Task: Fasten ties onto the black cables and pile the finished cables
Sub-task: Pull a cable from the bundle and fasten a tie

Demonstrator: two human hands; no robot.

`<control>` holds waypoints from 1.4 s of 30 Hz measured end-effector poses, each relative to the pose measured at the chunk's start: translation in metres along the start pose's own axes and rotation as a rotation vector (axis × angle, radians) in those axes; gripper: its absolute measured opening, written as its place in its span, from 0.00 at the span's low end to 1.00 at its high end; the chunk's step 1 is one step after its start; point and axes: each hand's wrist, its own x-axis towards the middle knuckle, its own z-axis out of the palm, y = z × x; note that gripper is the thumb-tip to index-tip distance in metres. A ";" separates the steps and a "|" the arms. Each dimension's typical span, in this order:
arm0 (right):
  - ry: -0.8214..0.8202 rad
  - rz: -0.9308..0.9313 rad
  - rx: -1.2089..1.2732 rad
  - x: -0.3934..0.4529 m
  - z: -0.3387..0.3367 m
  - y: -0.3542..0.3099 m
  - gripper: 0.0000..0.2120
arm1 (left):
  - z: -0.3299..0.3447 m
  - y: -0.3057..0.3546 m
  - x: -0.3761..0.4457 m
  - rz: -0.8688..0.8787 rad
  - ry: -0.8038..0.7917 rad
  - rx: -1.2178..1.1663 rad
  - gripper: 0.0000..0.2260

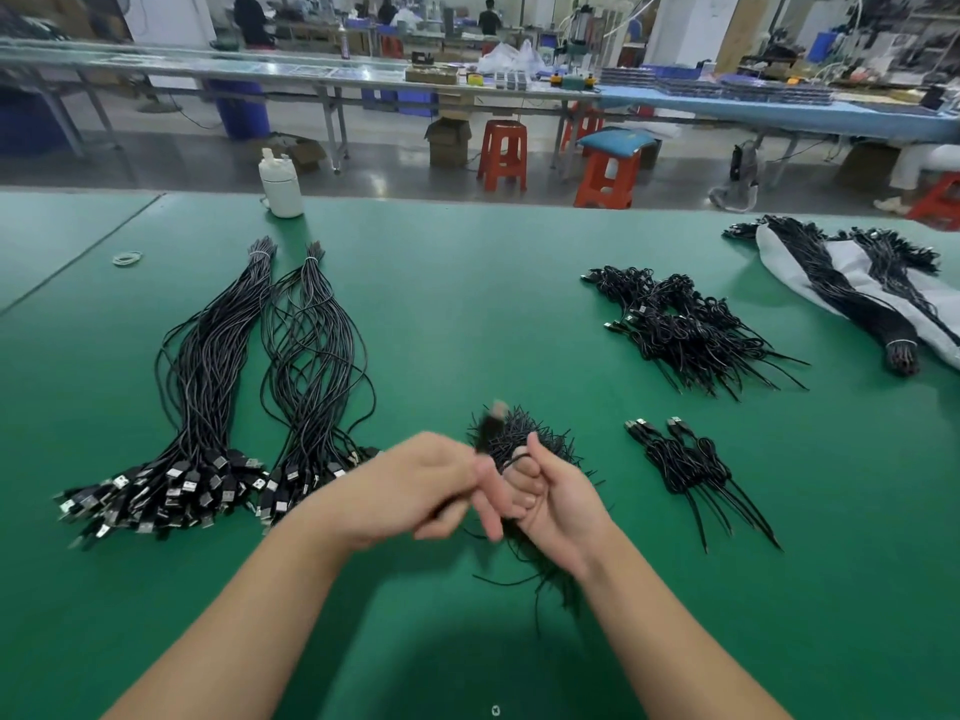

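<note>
Left hand [415, 485] and right hand [550, 504] pinch a coiled black cable [488, 433], blurred. A loose twist could let the coil spring open over the ties [524, 433].

a green work table [467, 304] fills the lower view. beyond its far edge lies a grey, glossy floor [389, 168]. at 12 o'clock stand orange plastic stools [503, 155] and cardboard boxes [448, 140] under a long bench [311, 75]. at 1 o'clock a blue-topped bench [779, 109] runs rightward. white pillars [691, 28] rise behind.
</note>
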 end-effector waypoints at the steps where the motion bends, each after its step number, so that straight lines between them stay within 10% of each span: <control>1: -0.012 0.003 0.012 0.001 0.002 -0.004 0.20 | 0.002 -0.004 0.003 -0.098 -0.025 0.245 0.16; 6: -0.107 0.007 -0.067 0.001 0.012 -0.015 0.18 | 0.011 -0.027 0.017 -0.187 0.348 0.775 0.16; 12: -0.168 0.030 -0.262 -0.006 0.016 0.011 0.18 | 0.017 -0.036 0.033 0.033 0.712 -0.140 0.12; 17: -0.056 -0.015 -0.236 -0.002 0.021 0.030 0.20 | 0.011 -0.014 0.032 0.196 0.542 -0.717 0.14; 23: 0.092 -0.110 -0.155 0.009 0.027 0.020 0.21 | 0.008 0.004 0.007 0.164 0.084 -0.166 0.14; 30: -0.009 -0.074 -0.185 0.006 0.026 0.004 0.13 | 0.013 -0.002 0.004 -0.167 0.173 0.880 0.16; 42: -0.158 -0.222 -0.456 -0.015 0.033 -0.013 0.14 | 0.027 -0.026 0.013 0.035 0.681 0.755 0.11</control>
